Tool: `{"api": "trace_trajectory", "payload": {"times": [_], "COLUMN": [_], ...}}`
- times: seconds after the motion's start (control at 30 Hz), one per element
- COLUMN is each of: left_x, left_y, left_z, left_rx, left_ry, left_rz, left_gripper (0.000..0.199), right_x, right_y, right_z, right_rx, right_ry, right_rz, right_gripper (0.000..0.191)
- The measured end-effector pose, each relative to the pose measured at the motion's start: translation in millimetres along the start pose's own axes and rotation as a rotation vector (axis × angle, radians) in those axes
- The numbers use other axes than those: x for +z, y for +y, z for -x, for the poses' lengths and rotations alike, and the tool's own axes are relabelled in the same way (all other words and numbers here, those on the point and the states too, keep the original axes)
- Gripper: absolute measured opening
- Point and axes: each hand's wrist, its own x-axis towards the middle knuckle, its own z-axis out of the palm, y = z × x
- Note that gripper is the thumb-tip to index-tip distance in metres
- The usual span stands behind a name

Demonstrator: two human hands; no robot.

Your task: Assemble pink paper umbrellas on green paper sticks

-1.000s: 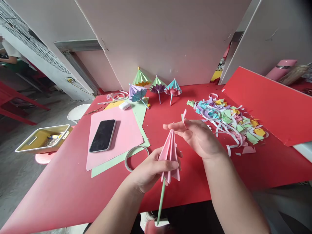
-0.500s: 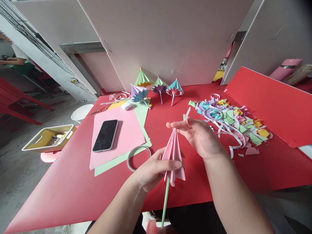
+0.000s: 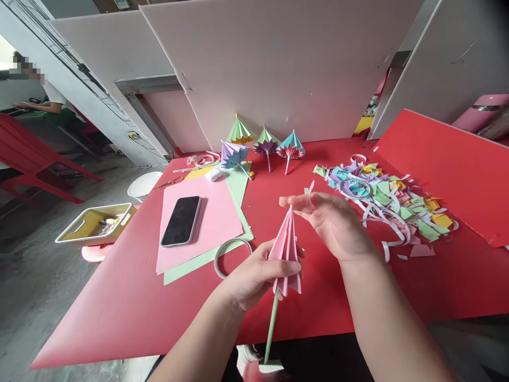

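Observation:
My left hand (image 3: pixel 258 278) is closed round a folded pink paper umbrella (image 3: pixel 284 252), thumb pressed across its pleats. A thin green paper stick (image 3: pixel 271 329) comes out below the pleats and slants down past the table edge. Close by the umbrella's pointed top is my right hand (image 3: pixel 332 220), its fingers stretched over the tip. A small strip of pink paper (image 3: pixel 312 187) stands up between its thumb and fingers. Whether those fingers touch the tip is hard to make out.
Several finished paper umbrellas (image 3: pixel 290 146) stand at the back of the red table (image 3: pixel 191 302). Paper scraps (image 3: pixel 385 199) lie on the right. Left are a phone (image 3: pixel 181 220) on pink sheets (image 3: pixel 214 212), a tape roll (image 3: pixel 221 261) and a yellow basket (image 3: pixel 79 228). A person (image 3: pixel 51 98) sits far left.
The camera view has shifted slightly, so the whole scene sits a little further right. Both hands keep nearly the same hold, and the pink strip shows less above the right hand.

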Motion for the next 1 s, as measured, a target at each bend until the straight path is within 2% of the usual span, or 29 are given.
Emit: {"api": "trace_trajectory", "payload": {"times": [0.1,0.17,0.23,0.33,0.5,0.7,1.0], "left_x": [-3.0,-5.3,-6.8,-6.3,-3.7,-3.1,0.5], "left_y": [2.3,3.5,4.0,4.3,4.7,6.2,8.7], "left_z": [1.9,3.6,4.8,5.1,3.9,5.3,6.9], "left_rx": [0.038,0.059,0.071,0.067,0.035,0.005,-0.019], "left_ry": [-0.006,-0.011,-0.013,-0.012,-0.016,0.001,0.064], "left_rz": [-0.047,-0.078,-0.104,-0.130,-0.136,-0.168,-0.217], "left_gripper": [0.029,0.028,0.028,0.027,0.028,0.029,0.030], "right_x": [-4.8,-7.7,-9.4,-10.0,-8.9,-5.5,-9.6], "right_y": [-4.0,-7.7,-11.2,-14.0,-14.3,-15.4,-8.8], "right_z": [-2.3,-2.3,-0.8,2.1,3.0,3.5,5.1], "right_rx": [-0.036,-0.032,-0.005,0.038,0.074,0.117,0.096], "right_ry": [0.204,0.347,0.394,0.306,0.159,0.109,0.143], "right_rz": [0.134,0.355,0.604,0.771,0.701,0.723,0.633], "right_gripper": [0.011,0.012,0.015,0.018,0.020,0.020,0.020]}}
